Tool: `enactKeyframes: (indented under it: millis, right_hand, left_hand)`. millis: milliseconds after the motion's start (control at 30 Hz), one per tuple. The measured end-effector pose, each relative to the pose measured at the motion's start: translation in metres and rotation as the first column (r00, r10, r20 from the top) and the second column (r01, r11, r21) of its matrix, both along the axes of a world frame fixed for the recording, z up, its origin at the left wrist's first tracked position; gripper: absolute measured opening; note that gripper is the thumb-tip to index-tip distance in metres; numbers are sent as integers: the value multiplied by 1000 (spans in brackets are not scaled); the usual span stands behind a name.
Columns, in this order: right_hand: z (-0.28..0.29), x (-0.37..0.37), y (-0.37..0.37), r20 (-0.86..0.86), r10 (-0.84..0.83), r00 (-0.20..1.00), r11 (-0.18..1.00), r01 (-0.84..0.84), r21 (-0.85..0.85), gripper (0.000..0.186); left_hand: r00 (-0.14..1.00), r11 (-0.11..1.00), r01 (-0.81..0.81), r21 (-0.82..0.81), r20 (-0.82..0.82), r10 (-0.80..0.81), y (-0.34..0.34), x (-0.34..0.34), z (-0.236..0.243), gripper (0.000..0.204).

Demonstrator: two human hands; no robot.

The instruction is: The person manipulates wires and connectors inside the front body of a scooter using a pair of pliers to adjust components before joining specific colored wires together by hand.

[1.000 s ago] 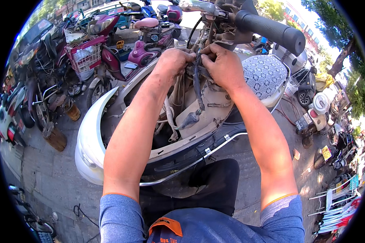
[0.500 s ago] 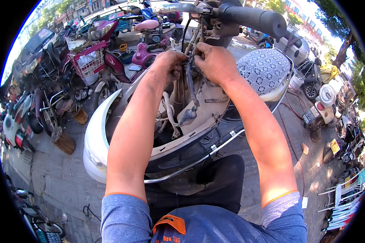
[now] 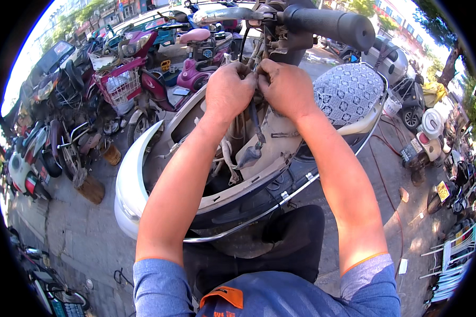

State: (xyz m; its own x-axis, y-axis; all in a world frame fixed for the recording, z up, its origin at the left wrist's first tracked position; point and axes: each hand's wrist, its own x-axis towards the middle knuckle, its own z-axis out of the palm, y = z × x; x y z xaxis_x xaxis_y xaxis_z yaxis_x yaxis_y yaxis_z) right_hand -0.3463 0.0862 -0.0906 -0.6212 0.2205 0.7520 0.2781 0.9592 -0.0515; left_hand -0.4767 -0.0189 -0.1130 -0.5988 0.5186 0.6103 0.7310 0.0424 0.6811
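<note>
Below the black handlebar grip (image 3: 328, 25), we are seeing in the head view our left hand (image 3: 230, 90) and right hand (image 3: 286, 89) meeting at a dark wrapped cable (image 3: 254, 117). With both, we are pinching the cable between thumb and forefinger, our other fingers curling inward; the exact contact is partly hiding behind our knuckles. Under our hands the cable is running down to a grey bulb-shaped cover (image 3: 250, 156), over the scooter's opened beige body (image 3: 272, 134). Pale wires (image 3: 228, 157) are bunching just left of that cover. Beside our left forearm a white curved panel (image 3: 129, 179) is bowing outward, while a patterned seat (image 3: 349, 92) is sitting to the right of our right hand. Farther off, we are seeing a magenta-framed basket (image 3: 117, 87) at the left, a wooden stump (image 3: 90, 186) standing on the pavement (image 3: 74, 238), and a white-lidded bucket (image 3: 432, 121) at the right.
</note>
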Motion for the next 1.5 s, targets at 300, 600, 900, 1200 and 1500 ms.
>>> enactKeyframes:
  millis: [300,600,900,1200,1500]
  right_hand:
    - [3,0,-7,41,-63,997,998,64,-20,14]
    - [-1,2,-3,30,-58,998,998,58,-11,15]
    - [1,0,-3,66,12,998,998,-8,-56,17]
    - [1,-5,-1,-74,93,993,995,-91,32,21]
    - [4,-4,3,-35,163,986,921,-165,-354,16]
  left_hand:
    - [996,967,88,-241,5,-89,-5,-23,18,34]
    - [971,956,199,-216,-85,-222,19,-47,-5,28]
    - [832,950,300,-84,-465,-304,24,-72,-25,19]
    - [899,923,377,-71,-212,-384,15,-50,-10,28]
    - [837,884,446,141,284,-468,19,-46,-29,26]
